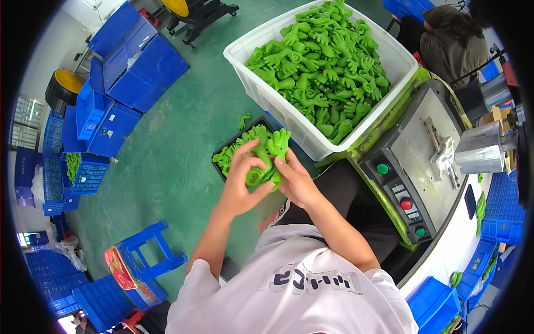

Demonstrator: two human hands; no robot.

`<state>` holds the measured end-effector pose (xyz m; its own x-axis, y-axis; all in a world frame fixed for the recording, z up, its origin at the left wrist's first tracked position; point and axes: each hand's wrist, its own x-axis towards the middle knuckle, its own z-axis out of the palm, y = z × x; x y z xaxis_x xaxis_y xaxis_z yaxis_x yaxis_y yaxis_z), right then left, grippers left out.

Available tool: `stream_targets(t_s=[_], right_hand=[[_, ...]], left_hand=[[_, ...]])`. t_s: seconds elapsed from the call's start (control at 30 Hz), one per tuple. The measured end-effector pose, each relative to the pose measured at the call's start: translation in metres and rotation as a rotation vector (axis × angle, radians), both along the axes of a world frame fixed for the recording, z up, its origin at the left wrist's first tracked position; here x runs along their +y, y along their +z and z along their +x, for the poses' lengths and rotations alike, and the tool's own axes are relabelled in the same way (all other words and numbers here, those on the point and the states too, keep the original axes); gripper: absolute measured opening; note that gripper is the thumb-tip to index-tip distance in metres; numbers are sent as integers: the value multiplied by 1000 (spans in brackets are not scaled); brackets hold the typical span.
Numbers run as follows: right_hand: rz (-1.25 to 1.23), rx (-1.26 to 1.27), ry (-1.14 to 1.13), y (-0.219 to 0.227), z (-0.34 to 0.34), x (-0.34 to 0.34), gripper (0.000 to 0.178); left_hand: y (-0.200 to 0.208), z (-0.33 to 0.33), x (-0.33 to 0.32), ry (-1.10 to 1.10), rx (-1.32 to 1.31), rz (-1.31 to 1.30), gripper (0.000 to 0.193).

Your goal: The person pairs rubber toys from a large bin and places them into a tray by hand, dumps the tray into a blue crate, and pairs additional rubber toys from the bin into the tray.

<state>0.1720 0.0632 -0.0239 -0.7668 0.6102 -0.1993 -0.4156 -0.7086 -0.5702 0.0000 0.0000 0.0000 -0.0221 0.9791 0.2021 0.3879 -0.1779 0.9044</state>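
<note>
In front of my body I hold a green hand-shaped plastic piece [277, 143], its moulded fingers pointing up and away. My right hand [299, 183] is closed on it, thumb and fingers at its lower side. The fingers of my left hand [240, 181] curl round the green pieces at the left, pressed against a second, overlapping hand-shaped piece [261, 153]. Where one piece ends and the other begins is hard to make out. Below my hands stands a black crate [219, 170] with more green pieces in it, partly hidden by my fingers.
A large white bin [267, 100] heaped with green hand pieces stands ahead. At right is a machine [425, 150] with buttons and a metal fixture. One green piece [244, 120] lies on the floor. A blue stool [150, 250] and blue crates [147, 72] are at left; another person [453, 42] sits far right.
</note>
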Motion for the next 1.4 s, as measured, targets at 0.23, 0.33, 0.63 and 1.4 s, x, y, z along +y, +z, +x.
stream_targets(t_s=[0.23,0.33,0.63,1.4], right_hand=[[302,-81,-232,2,25,-27,48],[315,-48,-282,4,37,-38,47],[877,-181,-349,21,81,-70,45],[1317,-448,-363,21,176,-107,38]], left_hand=[[31,29,-8,-121,226,261,48],[31,38,-10,-137,249,357,47],[30,65,-30,-50,324,679,37],[25,125,-73,-479,375,433,26]])
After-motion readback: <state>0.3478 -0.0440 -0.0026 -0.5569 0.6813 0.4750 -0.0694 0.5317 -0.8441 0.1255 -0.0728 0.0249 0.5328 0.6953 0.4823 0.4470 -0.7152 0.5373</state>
